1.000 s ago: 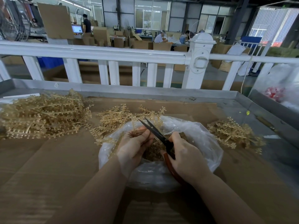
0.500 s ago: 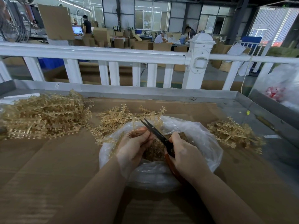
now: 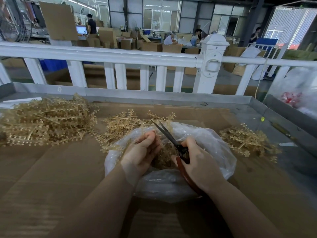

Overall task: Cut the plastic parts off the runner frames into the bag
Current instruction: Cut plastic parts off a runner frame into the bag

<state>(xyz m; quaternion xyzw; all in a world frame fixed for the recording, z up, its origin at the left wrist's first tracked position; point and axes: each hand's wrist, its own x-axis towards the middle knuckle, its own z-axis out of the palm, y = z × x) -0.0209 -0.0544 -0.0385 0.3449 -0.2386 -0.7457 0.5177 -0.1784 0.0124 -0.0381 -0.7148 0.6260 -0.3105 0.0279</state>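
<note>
Runner frame (image 3: 155, 137) pinched in my left hand (image 3: 142, 152) over the open clear bag (image 3: 211, 145), cut tan parts (image 3: 164, 157) inside it. My right hand (image 3: 197, 160) grips the red-handled scissors (image 3: 173, 143), blades slightly apart beside the frame. Frame piles: far left (image 3: 46, 121), behind bag (image 3: 123, 124), right (image 3: 248, 141), all on cardboard (image 3: 51, 177).

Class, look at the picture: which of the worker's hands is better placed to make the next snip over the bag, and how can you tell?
The right hand. It grips the scissors, blades open over the clear plastic bag. The left hand pinches the runner frame beside the blades.
</note>
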